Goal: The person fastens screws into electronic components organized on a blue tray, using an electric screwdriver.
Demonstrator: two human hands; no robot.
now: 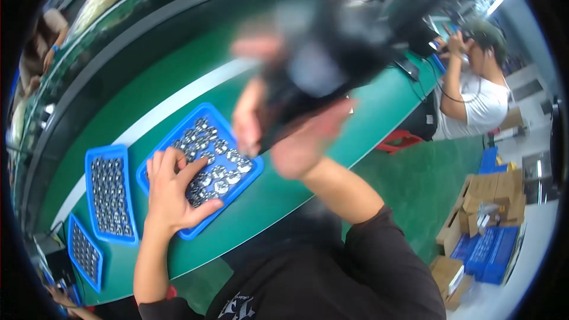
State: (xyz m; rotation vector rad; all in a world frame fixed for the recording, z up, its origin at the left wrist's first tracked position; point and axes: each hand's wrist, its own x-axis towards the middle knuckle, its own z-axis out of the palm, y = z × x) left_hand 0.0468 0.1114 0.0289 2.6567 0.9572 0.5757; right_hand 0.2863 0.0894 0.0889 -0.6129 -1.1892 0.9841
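Over a blue plastic tray (252,176) of small shiny round metal parts (218,172) is my left hand (172,186). Its fingers are bent and its thumb stands apart, with no part seen held. The index fingertip is at the parts; whether it touches one I cannot tell. My right hand (311,139) is raised over the bench to the right of this tray. Its fingers and palm wrap round a large black device (332,47), close to the camera and smeared by motion, so its kind is not clear.
Two more blue trays of metal parts, a middle one (136,231) and a smaller one (101,269), stand to the left on the green bench (284,198). A co-worker (483,89) in a white shirt sits at the far right. Cardboard boxes (489,195) are stacked beyond the bench.
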